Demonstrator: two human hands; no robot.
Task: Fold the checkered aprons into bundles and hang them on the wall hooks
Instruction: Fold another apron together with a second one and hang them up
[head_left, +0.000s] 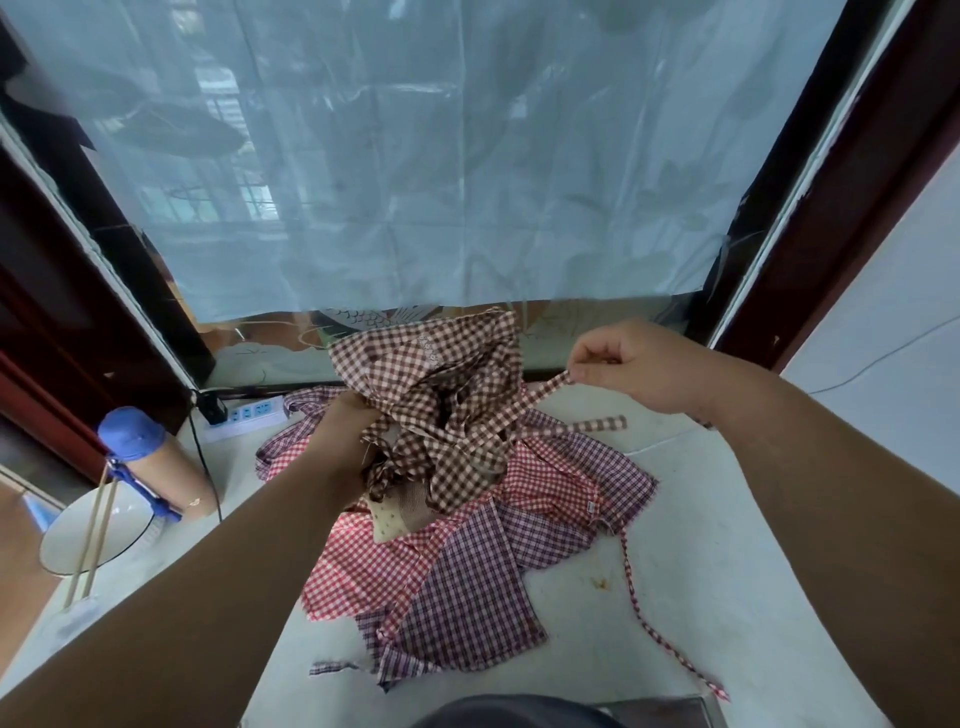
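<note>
A brown checkered apron (441, 395) is bunched up above the table, and my left hand (340, 441) grips its crumpled left side. My right hand (634, 364) pinches the end of the apron's brown checkered strap (545, 392) and holds it out to the right. A second brown strap (597, 425) sticks out below it. Underneath lie a red checkered apron (363, 561) and a purple checkered apron (467, 587), spread flat on the table. A long red strap (641, 613) trails off to the front right. No wall hooks are in view.
On the pale table (675, 519) at the left stand a white bowl (93, 535) with chopsticks across it and a tan bottle with a blue lid (132, 434). A white power strip (249, 413) lies at the back by the window, which a translucent sheet (415, 156) covers.
</note>
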